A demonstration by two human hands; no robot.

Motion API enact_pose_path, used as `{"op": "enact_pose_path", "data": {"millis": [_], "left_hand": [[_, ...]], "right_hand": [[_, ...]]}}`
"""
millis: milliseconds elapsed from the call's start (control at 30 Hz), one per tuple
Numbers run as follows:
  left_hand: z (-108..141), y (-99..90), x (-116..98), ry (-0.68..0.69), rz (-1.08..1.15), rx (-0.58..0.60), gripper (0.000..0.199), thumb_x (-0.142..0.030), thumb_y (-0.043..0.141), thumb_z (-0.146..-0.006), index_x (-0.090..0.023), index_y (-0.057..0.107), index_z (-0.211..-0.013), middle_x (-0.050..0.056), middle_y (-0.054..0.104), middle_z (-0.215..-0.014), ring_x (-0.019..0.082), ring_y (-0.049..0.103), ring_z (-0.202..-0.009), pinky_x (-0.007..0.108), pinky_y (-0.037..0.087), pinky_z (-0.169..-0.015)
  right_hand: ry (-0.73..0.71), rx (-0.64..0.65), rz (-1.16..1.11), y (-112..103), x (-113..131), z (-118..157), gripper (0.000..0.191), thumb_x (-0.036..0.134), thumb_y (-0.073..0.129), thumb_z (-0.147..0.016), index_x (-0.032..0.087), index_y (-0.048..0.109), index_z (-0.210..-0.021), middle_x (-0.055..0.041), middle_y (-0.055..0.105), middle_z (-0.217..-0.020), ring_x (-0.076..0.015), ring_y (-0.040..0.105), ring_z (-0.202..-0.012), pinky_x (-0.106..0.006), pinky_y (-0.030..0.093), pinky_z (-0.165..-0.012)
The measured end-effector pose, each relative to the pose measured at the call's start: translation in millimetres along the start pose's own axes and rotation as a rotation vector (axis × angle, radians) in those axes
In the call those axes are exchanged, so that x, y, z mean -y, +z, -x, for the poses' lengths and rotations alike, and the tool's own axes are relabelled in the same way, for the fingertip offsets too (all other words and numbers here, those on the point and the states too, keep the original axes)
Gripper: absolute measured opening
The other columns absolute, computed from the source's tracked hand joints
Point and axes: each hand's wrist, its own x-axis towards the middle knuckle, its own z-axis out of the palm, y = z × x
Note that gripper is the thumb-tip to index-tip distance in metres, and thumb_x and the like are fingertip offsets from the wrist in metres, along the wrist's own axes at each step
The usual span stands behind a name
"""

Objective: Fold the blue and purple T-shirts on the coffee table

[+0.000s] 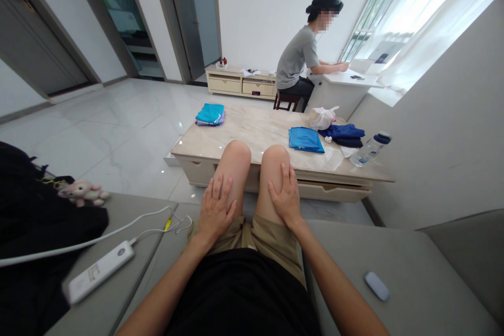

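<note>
My left hand [216, 207] lies flat on my left thigh, fingers spread and holding nothing. On the other thigh rests my right hand [286, 195], also open with the fingers apart. Just beyond my knees is a low marble-topped coffee table [255, 125]. A stack of folded cloth [210, 114], bright blue over purple, sits at its far left. Right of my knees lies a folded blue cloth [305, 139]. Behind it are a white plastic bag [323, 117] and dark blue folded cloth [343, 133]. A clear water bottle [369, 150] stands near the right end.
A white power bank [101, 271] with a cable lies on the grey sofa [354, 247] at left, near a black bag [35, 210] and a pink plush toy [83, 192]. A pale oval case [377, 286] is at right. Another person [297, 58] sits at a white desk [338, 89].
</note>
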Motion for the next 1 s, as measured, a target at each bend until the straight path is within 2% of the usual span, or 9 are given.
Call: {"op": "enact_pose_path", "data": {"millis": [200, 367, 467, 567, 700, 800, 867, 933, 1000], "left_hand": [[-6, -4.8, -2, -0.005, 0.009, 0.039, 0.075, -0.036, 0.059, -0.110, -0.024, 0.036, -0.181, 0.015, 0.026, -0.190, 0.043, 0.025, -0.175, 0.062, 0.038, -0.137], [-34, -10.1, 0, -0.030, 0.074, 0.096, 0.076, -0.034, 0.060, -0.110, -0.026, 0.035, -0.181, 0.014, 0.018, -0.192, 0.042, 0.022, -0.176, 0.063, 0.036, -0.138], [-59, -12.7, 11, -0.076, 0.184, 0.124, 0.079, -0.036, 0.060, -0.111, -0.031, 0.028, -0.183, 0.012, 0.014, -0.193, 0.039, 0.021, -0.177, 0.063, 0.033, -0.141], [-86, -12.1, 29, -0.152, 0.355, 0.148, 0.080, -0.042, 0.058, -0.113, -0.035, 0.022, -0.184, 0.009, 0.019, -0.193, 0.032, 0.025, -0.177, 0.058, 0.033, -0.142], [-117, -4.2, 55, -0.356, 0.581, 0.132, 0.079, -0.053, 0.063, -0.110, -0.034, 0.033, -0.181, 0.008, 0.036, -0.187, 0.030, 0.035, -0.173, 0.054, 0.033, -0.143], [-143, 9.9, 76, -0.580, 0.813, 0.179, 0.065, -0.059, 0.058, -0.110, -0.032, 0.056, -0.169, 0.007, 0.053, -0.178, 0.031, 0.046, -0.167, 0.051, 0.034, -0.142], [-163, 28.3, 96, -0.716, 0.970, 0.236, 0.058, -0.061, 0.052, -0.111, -0.028, 0.071, -0.154, 0.010, 0.066, -0.165, 0.032, 0.057, -0.160, 0.053, 0.039, -0.139], [-188, 56.0, 120, -0.788, 1.036, 0.243, 0.054, -0.058, 0.056, -0.108, -0.024, 0.077, -0.144, 0.014, 0.076, -0.152, 0.034, 0.066, -0.150, 0.054, 0.047, -0.133], [-216, 90.1, 148, -0.793, 0.967, 0.157, 0.049, -0.048, 0.067, -0.102, -0.022, 0.075, -0.142, 0.016, 0.078, -0.146, 0.032, 0.070, -0.143, 0.051, 0.052, -0.127]], "right_hand": [[0.008, 0.016, 0.012, -2, 7, 3, 0.086, 0.046, 0.060, -0.109, 0.022, 0.025, -0.183, -0.0221, 0.028, -0.186, -0.0410, 0.036, -0.169, -0.063, 0.046, -0.130], [-0.006, 0.050, 0.038, -10, 19, 9, 0.087, 0.046, 0.058, -0.112, 0.024, 0.017, -0.186, -0.0213, 0.019, -0.189, -0.0442, 0.032, -0.171, -0.068, 0.044, -0.130], [0.005, 0.080, 0.037, -18, 27, 11, 0.088, 0.046, 0.057, -0.113, 0.027, 0.012, -0.186, -0.0206, 0.017, -0.190, -0.0441, 0.031, -0.172, -0.069, 0.044, -0.130], [0.031, 0.121, 0.012, -23, 31, 9, 0.087, 0.045, 0.056, -0.114, 0.030, 0.011, -0.187, -0.0183, 0.014, -0.191, -0.0442, 0.029, -0.173, -0.070, 0.046, -0.129], [0.084, 0.178, -0.039, -22, 22, -13, 0.090, 0.050, 0.059, -0.112, 0.033, 0.012, -0.187, -0.0148, 0.016, -0.192, -0.0439, 0.030, -0.173, -0.067, 0.046, -0.129], [0.104, 0.166, -0.050, -18, 15, -44, 0.091, 0.054, 0.063, -0.110, 0.032, 0.018, -0.186, -0.0144, 0.026, -0.189, -0.0442, 0.039, -0.169, -0.067, 0.047, -0.129], [0.094, 0.141, -0.051, -15, 15, -63, 0.086, 0.054, 0.064, -0.110, 0.031, 0.027, -0.184, -0.0136, 0.037, -0.185, -0.0443, 0.048, -0.164, -0.067, 0.048, -0.128], [0.100, 0.125, -0.048, -13, 18, -75, 0.080, 0.052, 0.063, -0.110, 0.031, 0.035, -0.182, -0.0125, 0.046, -0.180, -0.0447, 0.054, -0.158, -0.068, 0.049, -0.127], [0.118, 0.130, -0.044, -11, 19, -76, 0.078, 0.048, 0.064, -0.109, 0.031, 0.038, -0.181, -0.0124, 0.050, -0.178, -0.0465, 0.058, -0.154, -0.070, 0.049, -0.127]]}}
